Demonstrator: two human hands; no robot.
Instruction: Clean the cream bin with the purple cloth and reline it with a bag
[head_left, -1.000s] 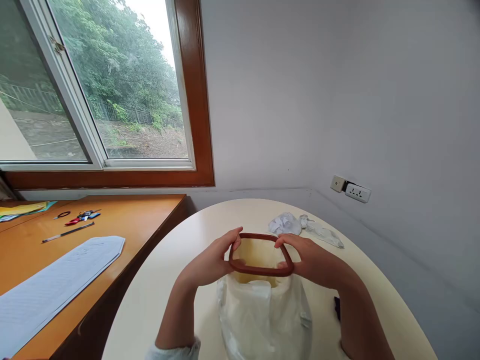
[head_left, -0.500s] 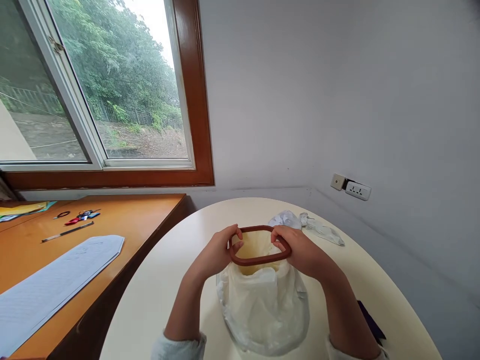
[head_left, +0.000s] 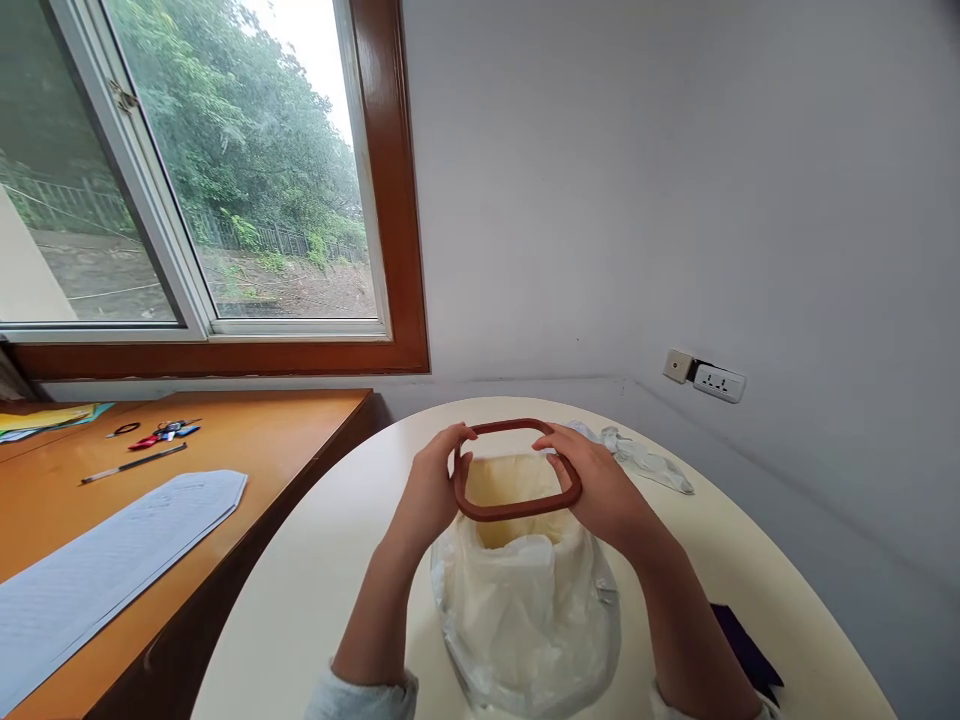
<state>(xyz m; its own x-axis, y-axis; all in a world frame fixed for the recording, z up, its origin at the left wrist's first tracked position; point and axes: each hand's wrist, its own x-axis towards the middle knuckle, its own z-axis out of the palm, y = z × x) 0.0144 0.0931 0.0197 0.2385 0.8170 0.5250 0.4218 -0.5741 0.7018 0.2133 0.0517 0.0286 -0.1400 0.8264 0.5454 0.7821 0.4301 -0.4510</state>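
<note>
A brown rounded-rectangular rim ring [head_left: 517,511] is held between both hands, tilted a little above the mouth of a cream trash bin [head_left: 499,482]. My left hand [head_left: 437,478] grips the ring's left side, fingers curled over it. On the opposite side my right hand [head_left: 589,482] holds the ring, its thumb showing inside the opening. A translucent white plastic bag [head_left: 529,620] covers the outside of the bin, folded over its edge and hanging loose down to the table.
Behind the right hand lies a crumpled clear plastic bag [head_left: 649,462] on the round cream table [head_left: 322,560]. A dark flat item [head_left: 746,650] is beside my right forearm. The wooden desk [head_left: 285,420] at left carries papers [head_left: 127,570], a pen [head_left: 133,465] and keys [head_left: 169,432].
Both hands have lifted the brown ring slightly and tipped its far side up, so a gap now shows between it and the bin's mouth. The bin stays in place.
</note>
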